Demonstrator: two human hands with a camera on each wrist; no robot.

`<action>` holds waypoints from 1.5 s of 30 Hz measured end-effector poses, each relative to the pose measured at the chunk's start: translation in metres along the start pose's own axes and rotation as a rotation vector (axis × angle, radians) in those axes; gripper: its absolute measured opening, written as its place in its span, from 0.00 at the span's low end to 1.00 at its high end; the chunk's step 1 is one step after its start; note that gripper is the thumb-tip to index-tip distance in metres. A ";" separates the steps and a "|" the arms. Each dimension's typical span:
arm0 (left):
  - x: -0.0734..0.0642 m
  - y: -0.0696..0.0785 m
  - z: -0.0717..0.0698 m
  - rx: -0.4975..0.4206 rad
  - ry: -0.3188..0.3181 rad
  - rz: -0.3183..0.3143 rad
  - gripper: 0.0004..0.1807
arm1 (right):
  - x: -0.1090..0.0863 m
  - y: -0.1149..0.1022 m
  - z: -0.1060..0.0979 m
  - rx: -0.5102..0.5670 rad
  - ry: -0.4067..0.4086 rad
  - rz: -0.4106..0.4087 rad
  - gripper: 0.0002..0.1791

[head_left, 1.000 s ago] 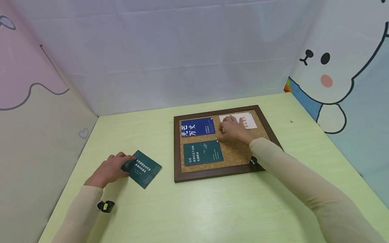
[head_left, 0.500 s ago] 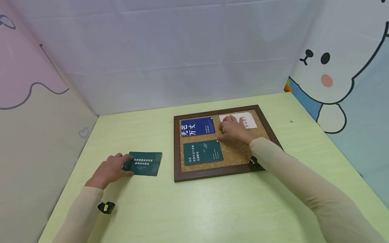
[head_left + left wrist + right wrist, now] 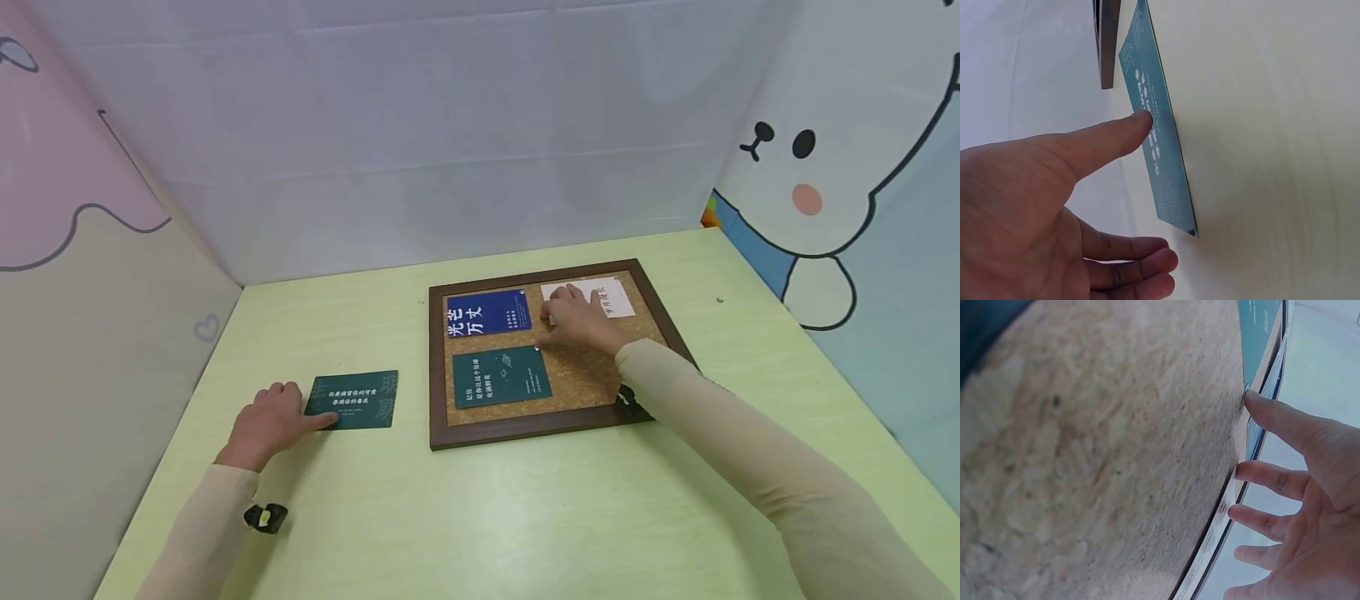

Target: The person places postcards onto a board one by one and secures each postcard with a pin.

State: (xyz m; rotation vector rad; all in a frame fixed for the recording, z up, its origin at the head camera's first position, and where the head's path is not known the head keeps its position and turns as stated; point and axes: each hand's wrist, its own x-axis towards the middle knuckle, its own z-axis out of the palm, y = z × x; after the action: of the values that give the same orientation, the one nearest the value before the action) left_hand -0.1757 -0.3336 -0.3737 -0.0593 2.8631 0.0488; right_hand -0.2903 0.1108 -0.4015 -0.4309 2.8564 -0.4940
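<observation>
A loose dark green card [image 3: 363,400] with white writing lies on the table to the left of the corkboard [image 3: 438,383]. My left hand [image 3: 266,429] is at its left end, the thumb over the card's face and the other fingers loosely extended beside it; the left wrist view shows this card [image 3: 1154,134] unwrapped by them. On the corkboard my right hand [image 3: 577,325] rests with spread fingers. Its thumb touches a small pushpin [image 3: 1246,388] at the corner of a second green card [image 3: 498,385]. The right fingertips reach a white card [image 3: 621,298], partly covered by the hand.
A blue card [image 3: 487,315] with large white characters is on the board's upper left. A tiny object [image 3: 720,300] lies on the table [image 3: 480,517] right of the board. White cloth [image 3: 420,150] closes off the back, and printed curtains stand at both sides.
The loose green card has turned from a diamond-like slant to lie nearly level. My left fingers have moved off its top edge, with the thumb now over its face. My right hand stays put.
</observation>
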 end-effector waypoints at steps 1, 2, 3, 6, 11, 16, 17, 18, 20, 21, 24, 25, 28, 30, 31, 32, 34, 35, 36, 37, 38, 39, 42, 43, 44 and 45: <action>0.000 0.000 0.000 -0.003 -0.002 -0.013 0.41 | 0.000 0.000 0.000 -0.003 0.000 -0.001 0.23; -0.001 0.001 0.001 -0.003 -0.004 -0.023 0.42 | 0.000 0.000 0.000 -0.004 0.000 -0.002 0.23; -0.001 0.002 0.001 -0.002 -0.006 -0.033 0.42 | 0.000 0.000 0.000 -0.004 0.000 -0.002 0.23; -0.001 0.004 0.004 -0.005 -0.002 -0.057 0.44 | 0.000 0.000 -0.001 -0.002 0.000 -0.003 0.23; 0.000 0.007 0.006 -0.027 0.007 -0.073 0.44 | 0.000 0.000 0.000 -0.003 -0.004 0.002 0.23; 0.003 0.003 0.007 -0.104 -0.019 -0.104 0.40 | 0.000 0.001 0.000 -0.001 -0.007 0.006 0.23; 0.004 0.002 0.007 -0.126 -0.028 -0.112 0.40 | 0.000 0.001 0.000 0.000 -0.006 0.005 0.23; 0.005 0.001 0.007 -0.149 -0.036 -0.120 0.39 | 0.000 0.001 0.000 0.000 -0.005 0.004 0.23; 0.006 -0.002 0.006 -0.191 -0.055 -0.131 0.39 | 0.000 0.001 0.000 0.000 -0.004 0.002 0.23; 0.007 -0.003 0.006 -0.206 -0.064 -0.134 0.40 | 0.000 0.001 0.000 0.000 -0.003 0.001 0.23; 0.008 -0.006 0.006 -0.241 -0.090 -0.142 0.41 | 0.000 0.000 0.000 0.000 -0.003 -0.001 0.23; 0.009 -0.006 0.006 -0.250 -0.099 -0.145 0.41 | 0.000 0.000 0.000 0.000 -0.003 -0.002 0.23; 0.011 -0.007 0.005 -0.266 -0.119 -0.150 0.42 | 0.000 0.000 0.000 0.001 0.000 -0.004 0.23; 0.013 -0.008 0.006 -0.276 -0.124 -0.152 0.42 | -0.001 0.000 -0.001 0.000 0.002 -0.006 0.23; 0.013 -0.008 0.006 -0.282 -0.123 -0.150 0.42 | -0.001 0.000 -0.001 0.000 0.002 -0.007 0.23; 0.013 -0.008 0.006 -0.286 -0.121 -0.150 0.42 | -0.001 -0.001 -0.001 0.001 0.003 -0.007 0.23; 0.013 -0.007 0.007 -0.297 -0.112 -0.148 0.43 | -0.002 -0.001 -0.001 -0.001 0.004 -0.010 0.23; 0.013 -0.007 0.007 -0.299 -0.108 -0.146 0.44 | -0.001 0.000 -0.001 -0.004 0.005 -0.012 0.23; 0.012 -0.007 0.007 -0.296 -0.103 -0.146 0.45 | -0.001 0.000 0.000 -0.006 0.007 -0.015 0.23; 0.012 -0.006 0.007 -0.289 -0.100 -0.146 0.46 | -0.001 0.001 0.000 -0.008 0.009 -0.017 0.22; 0.011 -0.006 0.007 -0.282 -0.097 -0.150 0.47 | -0.001 0.001 0.000 -0.008 0.010 -0.018 0.22; 0.010 -0.005 0.007 -0.275 -0.095 -0.152 0.49 | -0.001 0.001 0.000 -0.008 0.011 -0.018 0.22; 0.008 -0.004 0.006 -0.243 -0.087 -0.161 0.51 | -0.001 0.001 0.000 -0.005 0.011 -0.019 0.22; 0.008 -0.004 0.007 -0.234 -0.081 -0.161 0.52 | -0.001 0.001 0.000 -0.003 0.009 -0.018 0.22; 0.008 -0.004 0.008 -0.225 -0.075 -0.162 0.51 | -0.001 0.000 0.000 -0.002 0.008 -0.017 0.22; 0.007 -0.005 0.008 -0.216 -0.069 -0.161 0.51 | -0.001 0.001 0.000 -0.003 0.007 -0.018 0.22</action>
State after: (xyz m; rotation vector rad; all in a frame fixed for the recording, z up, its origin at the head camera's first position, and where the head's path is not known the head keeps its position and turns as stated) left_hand -0.1804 -0.3381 -0.3837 -0.3241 2.7625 0.3201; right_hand -0.2896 0.1117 -0.4013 -0.4562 2.8623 -0.4956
